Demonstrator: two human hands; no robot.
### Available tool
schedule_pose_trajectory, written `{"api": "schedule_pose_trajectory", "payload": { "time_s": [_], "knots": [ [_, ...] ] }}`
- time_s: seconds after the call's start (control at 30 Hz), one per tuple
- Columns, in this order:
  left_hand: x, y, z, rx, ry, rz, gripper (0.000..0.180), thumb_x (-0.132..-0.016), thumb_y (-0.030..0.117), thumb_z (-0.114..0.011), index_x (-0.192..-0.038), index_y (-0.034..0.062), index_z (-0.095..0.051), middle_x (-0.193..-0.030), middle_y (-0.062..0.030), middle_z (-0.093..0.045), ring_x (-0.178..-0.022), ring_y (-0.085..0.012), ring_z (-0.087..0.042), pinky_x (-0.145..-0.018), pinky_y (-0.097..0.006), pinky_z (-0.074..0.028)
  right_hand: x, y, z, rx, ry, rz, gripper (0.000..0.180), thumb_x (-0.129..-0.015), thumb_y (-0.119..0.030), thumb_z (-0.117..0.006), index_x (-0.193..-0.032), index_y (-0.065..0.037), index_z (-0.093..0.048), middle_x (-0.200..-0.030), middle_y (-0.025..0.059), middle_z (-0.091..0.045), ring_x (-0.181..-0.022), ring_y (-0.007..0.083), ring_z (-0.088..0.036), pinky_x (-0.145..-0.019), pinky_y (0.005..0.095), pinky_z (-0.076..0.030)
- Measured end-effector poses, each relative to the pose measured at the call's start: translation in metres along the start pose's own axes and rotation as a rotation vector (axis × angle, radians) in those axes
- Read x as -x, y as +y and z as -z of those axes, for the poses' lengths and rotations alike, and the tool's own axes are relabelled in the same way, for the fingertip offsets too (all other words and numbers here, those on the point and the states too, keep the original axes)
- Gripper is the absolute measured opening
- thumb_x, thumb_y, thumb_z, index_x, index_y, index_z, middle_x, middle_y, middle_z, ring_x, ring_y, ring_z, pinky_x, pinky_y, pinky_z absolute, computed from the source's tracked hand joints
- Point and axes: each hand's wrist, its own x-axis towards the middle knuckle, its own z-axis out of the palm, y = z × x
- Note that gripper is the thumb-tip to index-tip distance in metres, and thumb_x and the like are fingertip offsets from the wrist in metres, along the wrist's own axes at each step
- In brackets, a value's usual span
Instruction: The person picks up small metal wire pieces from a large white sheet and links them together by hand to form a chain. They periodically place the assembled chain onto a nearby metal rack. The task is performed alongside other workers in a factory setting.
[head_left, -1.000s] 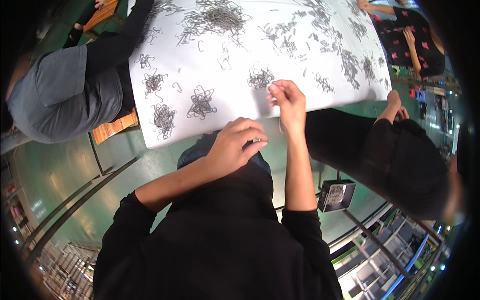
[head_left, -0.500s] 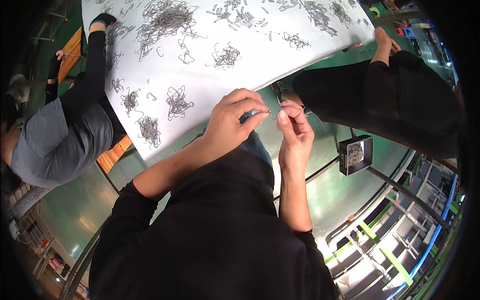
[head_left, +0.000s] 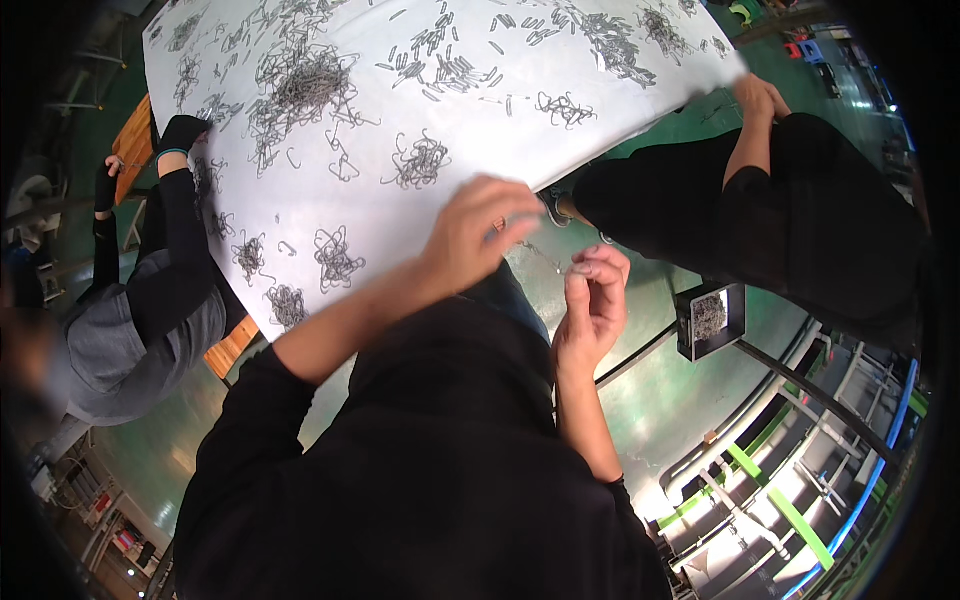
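Note:
My left hand [head_left: 478, 232] is raised just off the near edge of the white table [head_left: 400, 230], its fingers blurred by motion. Its thumb and forefinger look apart, with nothing I can make out between them. To its right, my right hand [head_left: 594, 305] is pinched, thumb against curled fingers, in front of my body. A faint thin wire piece [head_left: 545, 260] reaches from its fingertips towards my left hand; its full shape is too blurred to tell. On the table lie piles of bent wire hooks, the closest being a small pile [head_left: 420, 160] and another pile [head_left: 338, 260].
A large heap of wire hooks [head_left: 310, 80] and scattered narrow metal pieces [head_left: 440, 70] cover the far table. A co-worker [head_left: 150, 330] reaches onto the table at left; another person in black [head_left: 800, 200] is at right. A black bin [head_left: 712, 320] of small parts stands right of me.
My hands have drawn apart: the left has lifted away from the pinch, and the right has dropped slightly. The view has shifted, so the table sits further left and lower.

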Motion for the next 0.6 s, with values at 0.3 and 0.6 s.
{"api": "schedule_pose_trajectory", "payload": {
  "time_s": [0.3, 0.6],
  "knots": [
    [-0.119, -0.164, -0.045, -0.591, -0.122, 0.215, 0.011, -0.082, 0.016, -0.067, -0.089, 0.0076, -0.069, -0.095, -0.0110, -0.064, -0.096, -0.0282, -0.057, -0.084, -0.041, -0.046, -0.006, 0.007, 0.015, 0.085, -0.054, -0.075, 0.010, -0.082, -0.002, -0.067, -0.087, -0.003, -0.059, -0.105, 0.0085, -0.048, -0.097, 0.0181, -0.048, -0.088, 0.0297, -0.039],
    [-0.103, -0.146, -0.036, -0.499, -0.167, 0.195, 0.016, -0.082, 0.016, -0.069, -0.095, 0.0068, -0.066, -0.095, -0.0096, -0.067, -0.090, -0.0235, -0.062, -0.079, -0.037, -0.049, 0.005, 0.017, 0.009, 0.164, -0.085, -0.015, 0.007, -0.083, -0.001, -0.066, -0.087, -0.002, -0.060, -0.100, 0.0080, -0.050, -0.084, 0.0141, -0.049, -0.078, 0.0258, -0.042]
  ]
}}
